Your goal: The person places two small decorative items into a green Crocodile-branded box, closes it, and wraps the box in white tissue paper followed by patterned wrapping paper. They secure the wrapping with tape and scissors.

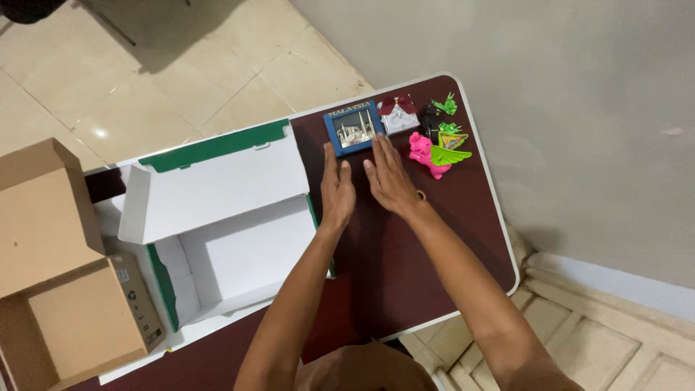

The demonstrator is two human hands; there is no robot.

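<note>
My left hand and my right hand lie flat on the dark brown table, palms down, fingers stretched toward the far edge. Just beyond their fingertips stands a small blue-framed souvenir picture; my right fingertips almost touch its lower right corner. To its right sit a small white and dark red souvenir, a pink toy pig with green wings, and a dark figure with green parts. Neither hand holds anything.
An open white box with green trim stands left of my hands, its lid flap raised. An open brown cardboard box sits at the far left. A grey wall runs along the table's right side; tiled floor lies beyond.
</note>
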